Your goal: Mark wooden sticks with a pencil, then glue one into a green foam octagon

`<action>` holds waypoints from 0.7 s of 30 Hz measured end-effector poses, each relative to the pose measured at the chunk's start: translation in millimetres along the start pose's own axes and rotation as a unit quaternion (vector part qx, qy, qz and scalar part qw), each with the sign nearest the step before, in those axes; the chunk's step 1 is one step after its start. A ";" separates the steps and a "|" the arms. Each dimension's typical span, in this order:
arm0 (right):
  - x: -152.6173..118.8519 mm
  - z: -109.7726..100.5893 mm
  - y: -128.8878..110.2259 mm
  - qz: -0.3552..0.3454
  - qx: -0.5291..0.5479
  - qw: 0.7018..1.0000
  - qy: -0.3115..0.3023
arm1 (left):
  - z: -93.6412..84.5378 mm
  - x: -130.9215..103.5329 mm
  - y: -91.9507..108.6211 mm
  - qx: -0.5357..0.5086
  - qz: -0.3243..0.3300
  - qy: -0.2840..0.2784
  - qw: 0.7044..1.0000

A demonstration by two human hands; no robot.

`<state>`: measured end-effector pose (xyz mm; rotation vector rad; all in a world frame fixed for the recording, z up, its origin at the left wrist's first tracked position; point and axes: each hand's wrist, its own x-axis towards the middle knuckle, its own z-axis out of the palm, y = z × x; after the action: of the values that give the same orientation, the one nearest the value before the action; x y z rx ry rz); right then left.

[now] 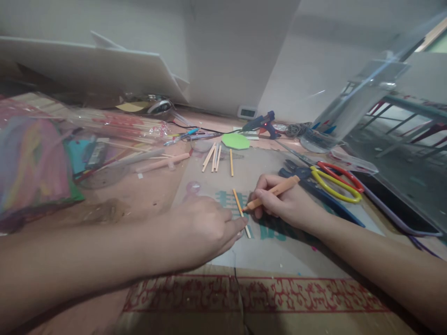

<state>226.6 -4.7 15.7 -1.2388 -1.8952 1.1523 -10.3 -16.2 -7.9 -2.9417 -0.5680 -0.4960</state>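
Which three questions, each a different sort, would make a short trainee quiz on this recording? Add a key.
1. What does the right hand hold, its tip at the wooden stick that the left hand touches?

2. True or false: the smartphone lies to the right of the scissors with the red and yellow handles.

3. What colour is the small light on the hot glue gun?
A) green
B) red
C) white

Key:
1. An orange marker.
2. True.
3. B.
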 end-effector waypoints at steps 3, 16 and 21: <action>0.7 0.4 0.6 -0.001 -0.002 1.000 0.004 | -1.1 0.0 0.3 0.000 -0.006 -0.011 1.000; -3.4 -1.1 -1.9 0.004 -0.003 1.000 -0.013 | -0.1 1.2 -0.2 0.015 0.029 0.017 0.999; -2.8 -0.6 -0.8 -0.006 -0.003 1.000 -0.001 | -1.4 1.5 1.2 0.016 0.021 0.016 1.000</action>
<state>227.9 -7.2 16.7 -1.2273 -1.9064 1.1423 -8.9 -17.0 -6.1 -2.9039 -0.5040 -0.5224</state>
